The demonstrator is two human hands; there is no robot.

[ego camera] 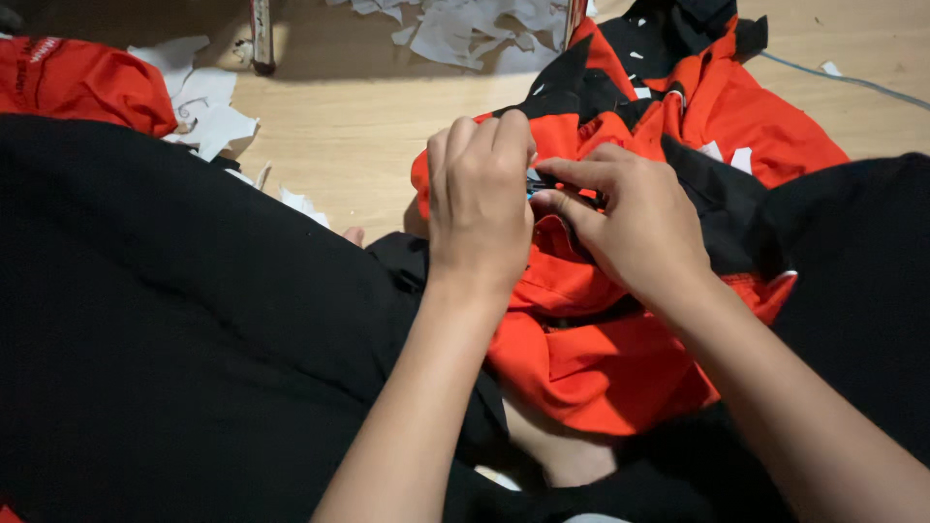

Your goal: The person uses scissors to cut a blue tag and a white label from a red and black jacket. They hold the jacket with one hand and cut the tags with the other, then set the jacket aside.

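A red and black garment (591,358) lies across my lap and spills onto the wooden floor. My left hand (480,199) is closed in a fist on a fold of this garment near its middle. My right hand (635,228) pinches a small dark part of the same garment, perhaps a zipper, right against my left hand's fingers. The spot between the two hands is mostly hidden by the fingers.
Black cloth (174,320) covers my legs at left and right. Another red garment (82,82) lies at the far left. White paper scraps (208,111) and more scraps (465,34) litter the wooden floor (349,126). A thin cable (852,79) runs at top right.
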